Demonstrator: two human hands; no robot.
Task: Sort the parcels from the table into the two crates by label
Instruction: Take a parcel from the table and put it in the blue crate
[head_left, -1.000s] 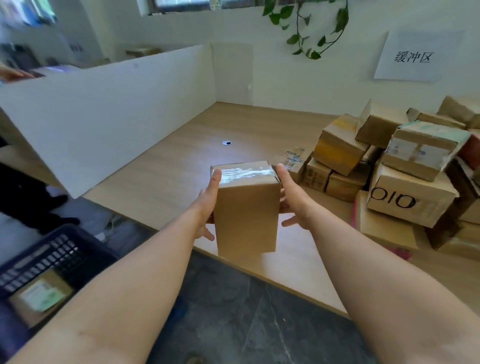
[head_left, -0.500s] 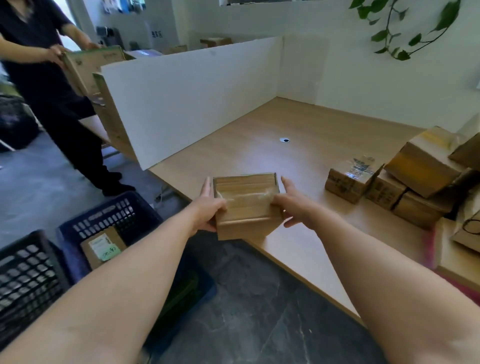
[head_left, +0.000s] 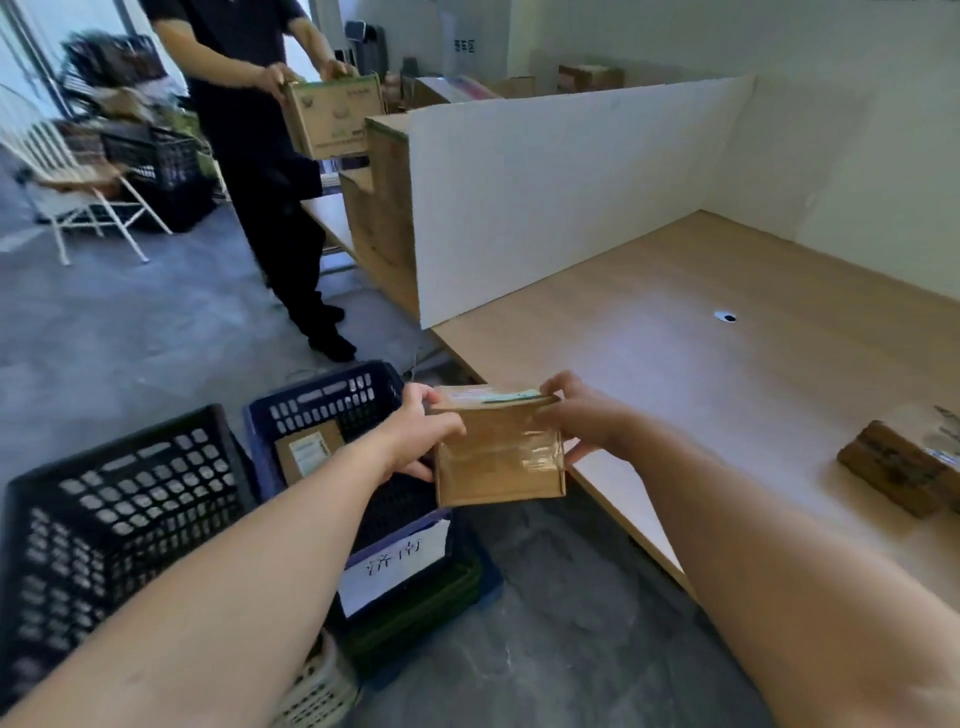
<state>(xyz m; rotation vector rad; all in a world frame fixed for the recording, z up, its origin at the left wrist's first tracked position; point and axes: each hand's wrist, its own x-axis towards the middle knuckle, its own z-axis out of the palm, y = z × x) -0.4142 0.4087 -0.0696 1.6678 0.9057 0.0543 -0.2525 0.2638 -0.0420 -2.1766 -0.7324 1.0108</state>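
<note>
A small brown cardboard parcel (head_left: 498, 457) with clear tape is held in the air between both hands, off the table's near-left corner. My left hand (head_left: 415, 436) grips its left side and my right hand (head_left: 582, 421) grips its right side. Just left of and below the parcel stands a blue crate (head_left: 322, 405) with a white paper label on its front and one labelled parcel (head_left: 306, 452) inside. A black crate (head_left: 104, 525) stands to the left of the blue one. Another brown parcel (head_left: 893, 467) lies on the table at the right edge.
The wooden table (head_left: 701, 374) has a white divider board (head_left: 561, 187) along its far-left side. A person in black stands at the back left holding a cardboard box (head_left: 332, 114). A white basket (head_left: 317, 691) sits on the floor under my left forearm. Chairs and crates stand at the far left.
My view has swung left and the parcel has moved off the table edge toward the blue crate. The parcel pile has left the view. Both hands keep their grip.
</note>
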